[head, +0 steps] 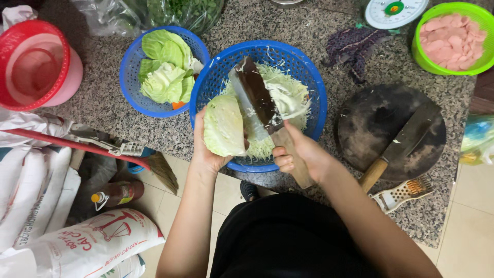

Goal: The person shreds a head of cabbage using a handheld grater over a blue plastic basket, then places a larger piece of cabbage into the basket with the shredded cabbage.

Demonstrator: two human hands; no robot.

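Fingers of the left hand (206,152) wrap the back of a cabbage wedge (224,125), holding it over the 8 o'clock rim of the large blue colander (309,82), and fingers of the right hand (301,154) are closed round the wooden handle of a cleaver (254,95) whose blade slants toward 11 o'clock, its edge against the wedge's cut face. Shredded cabbage (288,98) fills the colander beneath. At 10 o'clock a smaller blue basket (128,77) of cabbage leaves (164,67) sits nearly touching the colander, leaving little room there. At 3 o'clock lies a round dark chopping board (370,118) carrying a second cleaver (404,141), with a grater (404,194) by the near edge of the speckled stone table (334,67). The colander overhangs that edge at 6 o'clock. A green basket (481,64) of pink slices (453,38), a scale (393,10) and a bag of greens (175,10) are cut off at the top; red and pink tubs (36,64) are cropped at left. The blade hides part of the shreds, and the left palm is hidden behind the wedge.
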